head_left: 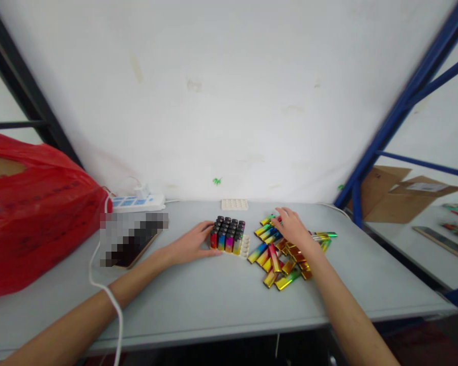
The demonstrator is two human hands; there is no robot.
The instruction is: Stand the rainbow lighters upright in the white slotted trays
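Observation:
Several lighters (228, 236) with black tops stand upright in rows in a white tray (245, 246), whose right-hand column of holes shows bare. My left hand (194, 244) is at the left side of this tray, thumb and fingers spread around its edge. To the right lies a loose pile of shiny lighter-shaped pieces (275, 258) in gold, red, blue and green. Over the back of the pile is my right hand (291, 226), its fingers bent towards the pieces; whether it pinches one is hidden.
A second white tray (234, 204) lies by the wall. At the left are a red bag (41, 213), a power strip (137, 203), a dark phone-like object (137, 246) and a white cable (110, 295). Blue frame (397, 112) at right.

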